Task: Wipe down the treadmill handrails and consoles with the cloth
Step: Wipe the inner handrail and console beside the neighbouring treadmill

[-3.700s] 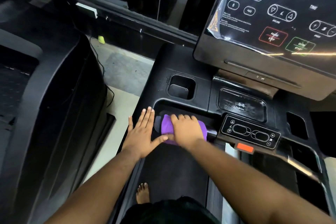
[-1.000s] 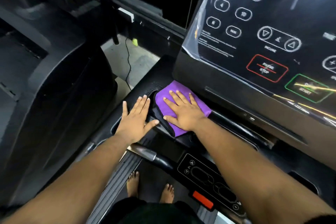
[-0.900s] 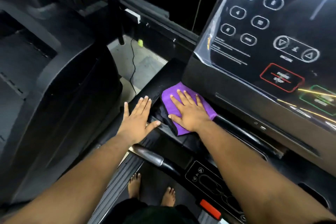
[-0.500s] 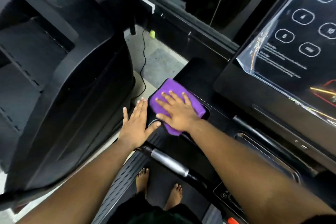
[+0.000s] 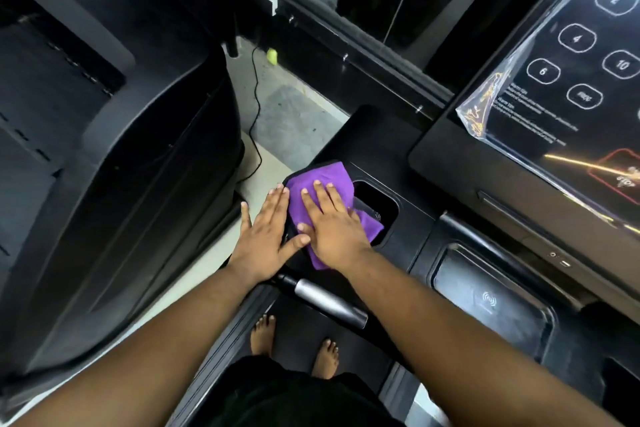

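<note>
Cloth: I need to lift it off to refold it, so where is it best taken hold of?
Likely the cloth's far corner, pinched from above: it lies bare beyond the right hand's fingertips, while the near end is pinned under the palm.

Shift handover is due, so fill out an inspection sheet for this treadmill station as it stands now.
Surface: black console deck, left corner being wiped; its cup recess holds nothing visible.
Job's things: purple cloth spread flat on the deck corner, one edge overlapping the recess; silver-and-black handrail below it, untouched; display console under plastic film.
Clutter: small yellow-green object on the floor, too small to identify.
Hands: right hand pressing flat on the cloth; left hand flat on the deck edge beside it. Neither has a grip on anything.
Cables: black cord trailing across the floor.
Surroundings: neighbouring black machine to the left; person barefoot on the belt.
</note>
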Tool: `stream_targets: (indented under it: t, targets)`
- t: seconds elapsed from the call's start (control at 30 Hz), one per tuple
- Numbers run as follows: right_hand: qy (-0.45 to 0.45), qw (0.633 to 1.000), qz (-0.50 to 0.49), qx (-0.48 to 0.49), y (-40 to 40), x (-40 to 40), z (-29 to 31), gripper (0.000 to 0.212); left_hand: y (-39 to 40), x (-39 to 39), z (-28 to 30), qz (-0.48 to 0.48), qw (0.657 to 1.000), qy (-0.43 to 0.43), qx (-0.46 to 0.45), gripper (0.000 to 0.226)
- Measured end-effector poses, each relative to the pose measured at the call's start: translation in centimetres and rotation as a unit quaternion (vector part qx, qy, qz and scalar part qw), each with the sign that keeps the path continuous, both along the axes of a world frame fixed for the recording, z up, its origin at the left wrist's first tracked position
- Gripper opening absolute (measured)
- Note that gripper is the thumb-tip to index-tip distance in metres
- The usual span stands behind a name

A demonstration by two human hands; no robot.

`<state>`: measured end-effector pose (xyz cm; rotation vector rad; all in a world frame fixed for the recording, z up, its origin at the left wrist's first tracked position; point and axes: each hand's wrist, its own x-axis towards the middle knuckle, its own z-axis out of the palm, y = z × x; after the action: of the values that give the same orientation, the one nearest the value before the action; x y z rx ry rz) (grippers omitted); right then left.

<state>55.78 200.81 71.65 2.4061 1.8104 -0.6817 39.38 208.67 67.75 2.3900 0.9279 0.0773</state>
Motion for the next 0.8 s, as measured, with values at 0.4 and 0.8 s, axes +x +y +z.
stream_targets:
  t: [0.4,0.8]
  targets:
    - [-0.019,0.987,-0.124,-0.099,1.2,2.5,2.4,0.083,0.2,1.7,0.5,-0.074,0.991,0.097,0.05,0.109]
    - [-0.249,0.941,0.196,0.121,-6.4,7.1,4.5,0.055,0.6,2.2,-0.1,-0.089,0.992,0.082,0.031,0.113]
